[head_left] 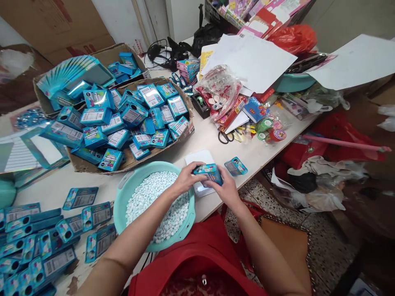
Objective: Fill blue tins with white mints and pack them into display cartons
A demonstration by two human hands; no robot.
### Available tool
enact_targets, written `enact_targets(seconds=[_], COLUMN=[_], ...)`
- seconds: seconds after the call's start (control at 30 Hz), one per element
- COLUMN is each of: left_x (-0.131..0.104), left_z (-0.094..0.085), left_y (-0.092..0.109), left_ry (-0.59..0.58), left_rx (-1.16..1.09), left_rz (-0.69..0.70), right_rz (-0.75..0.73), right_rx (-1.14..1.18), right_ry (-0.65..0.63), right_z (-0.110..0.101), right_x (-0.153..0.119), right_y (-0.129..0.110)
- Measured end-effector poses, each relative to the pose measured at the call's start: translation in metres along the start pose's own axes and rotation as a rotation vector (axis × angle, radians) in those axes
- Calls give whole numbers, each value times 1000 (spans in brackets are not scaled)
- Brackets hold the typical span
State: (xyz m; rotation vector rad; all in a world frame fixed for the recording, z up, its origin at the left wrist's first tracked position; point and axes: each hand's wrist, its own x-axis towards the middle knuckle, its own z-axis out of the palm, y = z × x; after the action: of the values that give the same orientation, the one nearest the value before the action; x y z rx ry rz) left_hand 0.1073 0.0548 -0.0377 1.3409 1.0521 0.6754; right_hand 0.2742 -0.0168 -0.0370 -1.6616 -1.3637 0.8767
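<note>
Both hands close together on one small blue box (209, 172) above a white pad at the table's edge, the left hand (187, 177) and right hand (227, 188) clamped on its sides. A mint-green basin (121, 201) of white pieces (154, 193) sits beside the left forearm. The work appears midway: boxes heap a cardboard carton (74, 161), others crowd the table's left side, and a lone box (236, 166) lies near the right hand. Which are filled, an onlooker cannot tell; plenty of pieces remain.
</note>
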Motion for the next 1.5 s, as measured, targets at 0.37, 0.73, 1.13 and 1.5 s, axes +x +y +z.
enact_targets(seconds=[0.37, 0.73, 1.13, 1.5], left_x=[-57, -83, -160, -166], left_z=[1, -47, -117, -190], left_y=[18, 14, 24, -82], left_ry=[433, 368, 1052, 1127], left_rx=[-1026, -52, 924, 983], left_rz=[-305, -110, 99, -666], right_rz=[40, 181, -141, 300], right_rx=[-15, 356, -295, -250], right_ry=[-215, -118, 570, 454], right_z=[16, 36, -5, -30], right_x=[-29, -31, 18, 39], right_y=[-34, -26, 5, 68])
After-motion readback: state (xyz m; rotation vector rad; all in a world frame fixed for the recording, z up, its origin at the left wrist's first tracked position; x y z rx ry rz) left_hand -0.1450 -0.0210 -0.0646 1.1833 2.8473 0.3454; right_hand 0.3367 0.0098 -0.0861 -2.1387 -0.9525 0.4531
